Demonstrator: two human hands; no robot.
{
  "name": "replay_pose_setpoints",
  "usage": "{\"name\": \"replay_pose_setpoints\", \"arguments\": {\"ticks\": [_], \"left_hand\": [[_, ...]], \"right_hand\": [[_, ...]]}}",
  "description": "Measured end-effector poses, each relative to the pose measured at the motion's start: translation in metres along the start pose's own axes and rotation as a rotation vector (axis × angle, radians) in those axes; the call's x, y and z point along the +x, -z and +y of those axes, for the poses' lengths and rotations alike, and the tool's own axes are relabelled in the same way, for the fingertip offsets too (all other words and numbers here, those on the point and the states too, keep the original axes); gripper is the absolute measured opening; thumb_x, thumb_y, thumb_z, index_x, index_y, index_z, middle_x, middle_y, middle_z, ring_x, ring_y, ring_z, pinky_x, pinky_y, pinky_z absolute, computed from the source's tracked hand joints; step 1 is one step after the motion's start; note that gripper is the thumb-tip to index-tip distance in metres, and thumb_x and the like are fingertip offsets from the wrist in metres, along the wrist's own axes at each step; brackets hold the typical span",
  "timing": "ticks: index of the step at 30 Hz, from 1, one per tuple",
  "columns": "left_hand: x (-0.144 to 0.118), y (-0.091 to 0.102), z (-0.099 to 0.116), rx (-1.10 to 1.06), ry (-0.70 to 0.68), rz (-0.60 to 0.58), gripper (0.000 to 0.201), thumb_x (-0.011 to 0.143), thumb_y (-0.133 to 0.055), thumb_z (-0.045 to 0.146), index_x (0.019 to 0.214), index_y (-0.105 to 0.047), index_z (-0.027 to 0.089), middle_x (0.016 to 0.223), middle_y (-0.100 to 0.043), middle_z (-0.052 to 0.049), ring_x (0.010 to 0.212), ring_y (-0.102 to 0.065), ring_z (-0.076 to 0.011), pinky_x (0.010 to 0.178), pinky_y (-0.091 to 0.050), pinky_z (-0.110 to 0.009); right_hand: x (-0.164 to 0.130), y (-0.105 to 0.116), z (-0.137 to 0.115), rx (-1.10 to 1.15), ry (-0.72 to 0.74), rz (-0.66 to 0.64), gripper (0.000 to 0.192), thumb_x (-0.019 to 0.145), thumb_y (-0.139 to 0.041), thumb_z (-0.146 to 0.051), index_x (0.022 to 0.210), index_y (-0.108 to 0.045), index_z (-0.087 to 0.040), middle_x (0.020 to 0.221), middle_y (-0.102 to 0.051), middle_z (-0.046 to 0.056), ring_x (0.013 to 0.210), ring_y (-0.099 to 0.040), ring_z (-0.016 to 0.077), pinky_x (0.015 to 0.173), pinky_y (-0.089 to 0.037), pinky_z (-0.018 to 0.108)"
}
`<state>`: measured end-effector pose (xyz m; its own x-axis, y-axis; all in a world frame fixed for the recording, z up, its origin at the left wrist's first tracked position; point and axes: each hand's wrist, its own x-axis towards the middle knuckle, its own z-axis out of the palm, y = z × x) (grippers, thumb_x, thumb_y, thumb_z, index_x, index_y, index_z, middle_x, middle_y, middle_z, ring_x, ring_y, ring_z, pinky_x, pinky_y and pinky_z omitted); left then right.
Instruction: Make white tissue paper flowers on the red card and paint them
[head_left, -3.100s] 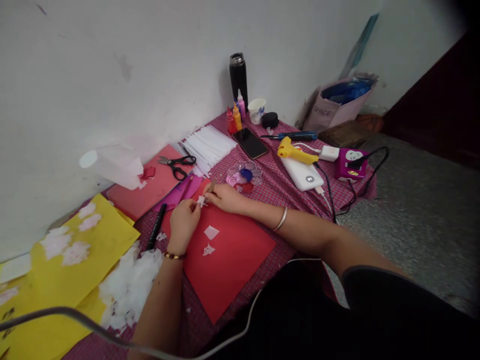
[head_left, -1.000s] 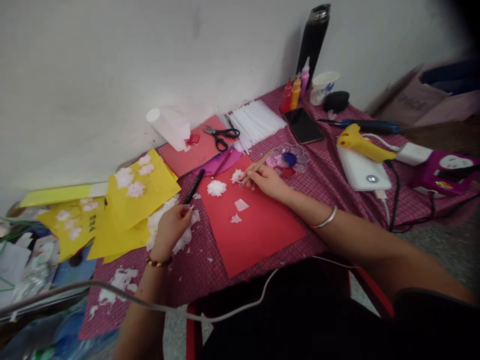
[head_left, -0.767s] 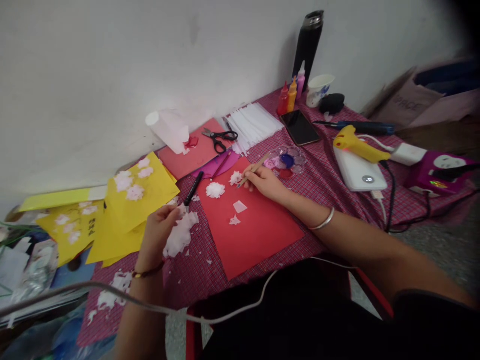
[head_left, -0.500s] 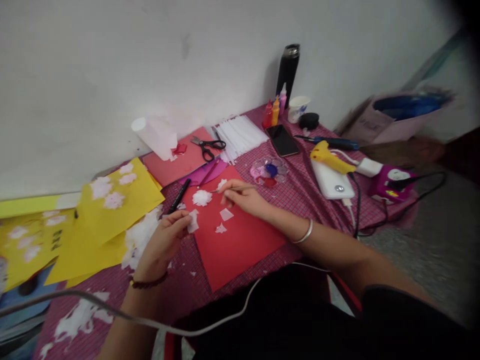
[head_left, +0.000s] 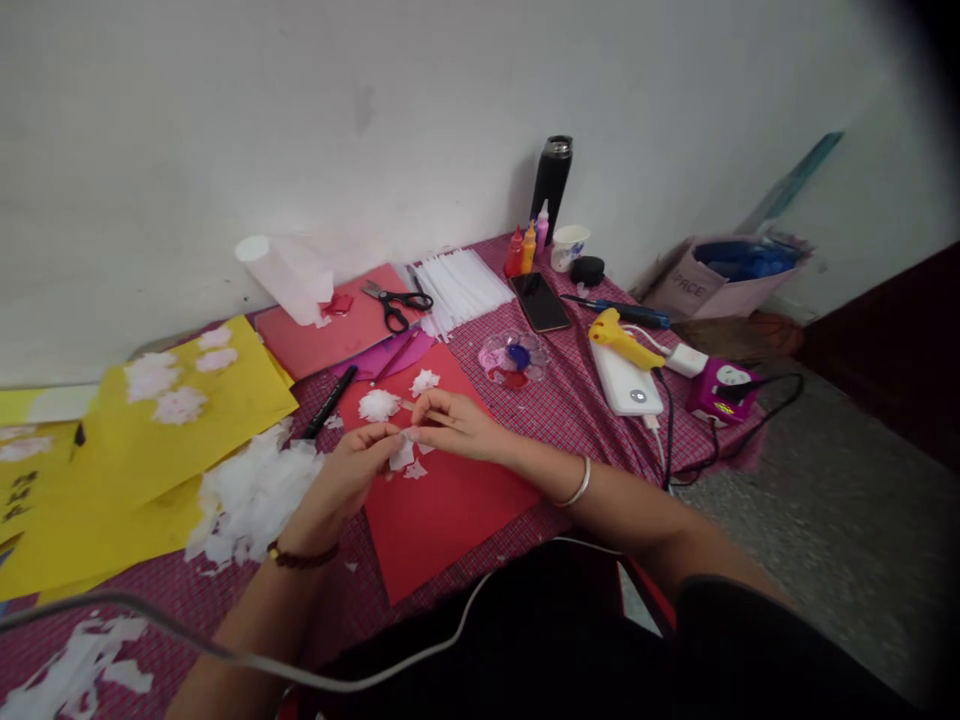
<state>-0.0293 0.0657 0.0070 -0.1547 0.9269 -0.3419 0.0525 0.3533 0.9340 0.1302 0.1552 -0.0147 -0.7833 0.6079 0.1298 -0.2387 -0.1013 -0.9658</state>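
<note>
Over the red paper sheet (head_left: 442,515), my left hand (head_left: 352,470) pinches a small piece of white tissue paper (head_left: 402,453) between thumb and fingertips. My right hand (head_left: 469,428) has come up to the same piece, its fingertips touching or nearly touching it. A thin stick (head_left: 409,405) runs through the right fingers; its exact kind is too small to make out. Just beyond my hands, a fluffy white paper flower (head_left: 379,404) and a smaller one (head_left: 424,381) lie on the red sheet. A little cut scrap (head_left: 415,470) rests below the fingers.
Left are a white tissue pile (head_left: 255,490) and yellow sheets with pale flowers (head_left: 180,405). Behind lie a black marker (head_left: 330,402), scissors (head_left: 395,304) and white sticks (head_left: 465,285). Rightward are a paint palette (head_left: 536,350), phone (head_left: 540,301) and yellow glue gun (head_left: 626,343). A cable (head_left: 375,680) crosses in front.
My right hand has moved down and left from beside the paper flower to meet my left hand at the tissue piece. The camera view has shifted a little to the right.
</note>
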Motion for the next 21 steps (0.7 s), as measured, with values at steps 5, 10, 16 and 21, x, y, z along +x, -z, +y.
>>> {"name": "replay_pose_setpoints", "arguments": {"ticks": [5,10,16,21], "left_hand": [[-0.004,0.001,-0.004,-0.027,-0.023,-0.073,0.023,0.068,-0.075,0.037,0.078,-0.066,0.019,0.065,-0.062,0.001,0.055,-0.053,-0.0112,0.052,-0.04,-0.023],[-0.008,0.0,-0.006,0.172,-0.059,-0.198,0.027,0.066,-0.076,0.033,0.088,-0.067,0.02,0.073,-0.066,0.0,0.063,-0.059,-0.0151,0.061,-0.046,-0.027],[-0.001,-0.003,0.008,0.213,-0.176,0.04,0.022,0.072,-0.071,0.039,0.082,-0.069,0.02,0.075,-0.067,0.0,0.063,-0.055,-0.0145,0.06,-0.043,-0.026],[0.004,0.0,0.006,0.069,-0.148,0.076,0.02,0.069,-0.074,0.033,0.062,-0.062,0.019,0.055,-0.052,0.005,0.052,-0.041,-0.0087,0.052,-0.033,-0.022]], "right_hand": [[0.001,0.003,0.0,0.008,-0.005,0.041,0.019,0.076,-0.07,-0.026,0.079,-0.052,-0.018,0.075,-0.052,-0.004,0.069,-0.051,0.0092,0.067,-0.045,0.023],[0.0,0.008,-0.01,0.061,-0.028,0.076,0.022,0.074,-0.072,-0.027,0.08,-0.053,-0.018,0.076,-0.056,-0.003,0.072,-0.056,0.0103,0.068,-0.046,0.023],[-0.001,0.004,-0.012,0.023,-0.031,0.013,0.018,0.076,-0.069,-0.025,0.079,-0.053,-0.018,0.072,-0.055,-0.005,0.066,-0.053,0.009,0.066,-0.045,0.023],[0.001,0.016,-0.018,0.005,0.071,0.162,0.019,0.076,-0.07,-0.025,0.082,-0.053,-0.019,0.076,-0.057,-0.004,0.071,-0.056,0.0094,0.075,-0.047,0.025]]}}
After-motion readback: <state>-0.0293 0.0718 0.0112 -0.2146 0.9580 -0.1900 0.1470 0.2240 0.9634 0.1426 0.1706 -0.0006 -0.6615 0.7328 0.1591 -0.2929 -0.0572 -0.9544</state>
